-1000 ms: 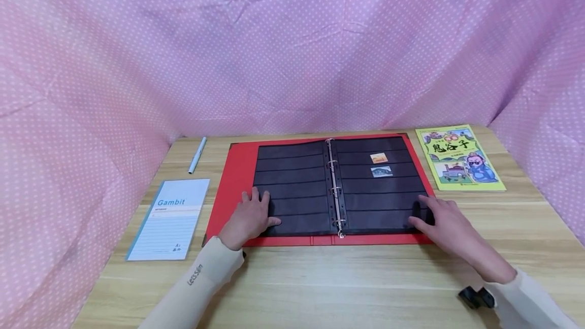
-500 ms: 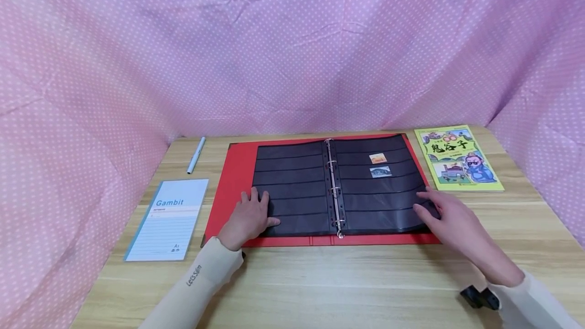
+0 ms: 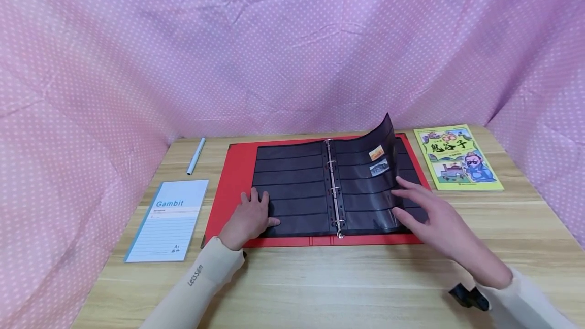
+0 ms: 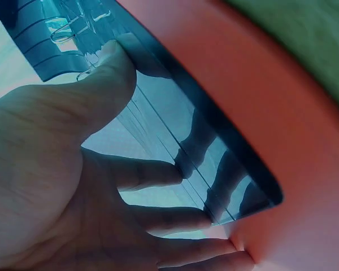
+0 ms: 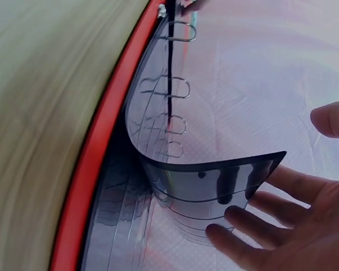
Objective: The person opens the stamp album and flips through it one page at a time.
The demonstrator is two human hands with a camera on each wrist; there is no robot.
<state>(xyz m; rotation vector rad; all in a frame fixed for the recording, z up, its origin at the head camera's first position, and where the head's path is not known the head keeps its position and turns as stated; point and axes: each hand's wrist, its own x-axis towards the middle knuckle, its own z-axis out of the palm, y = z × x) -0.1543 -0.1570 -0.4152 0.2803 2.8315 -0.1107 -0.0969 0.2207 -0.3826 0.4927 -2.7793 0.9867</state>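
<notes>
1. Backed by a creased pink polka-dot curtain [image 3: 292, 55], with a wood-grain bench [image 3: 338, 283] below.
2. Find the red ring-bound stamp album [image 3: 236, 171] spread flat toward the back of the bench, with a black right-hand stock page [image 3: 365, 187] raised and bowed on the metal rings [image 3: 335, 191].
3. From that smooth bow, expect thin, light, springy plastic; probably slick, given the gloss, and apt to crease or tear if forced near the ring holes.
4. Best held by the free outer edge, around the lower half, well apart from the rings, with pressure shared among several fingertips.
5. Mind the orange stamp [image 3: 377, 153] and grey-blue stamp [image 3: 379, 168] in the upper strips: likely fragile, and able to slide under a hard tilt.
6. Note the right grip [image 3: 439, 222] with fingers spread against the underside of the raised page, thumb apart, clamped on nothing.
7. See the left grip [image 3: 247, 217] resting, fingers apart, on the lower outer part of the left-hand stock page [image 3: 294, 176].
8. Farther out, see a Gambit notebook [image 3: 166, 225] and pale blue pen [image 3: 195, 156] to the left, and a yellow cartoon-covered 鬼谷子 book [image 3: 461, 159] to the right.
</notes>
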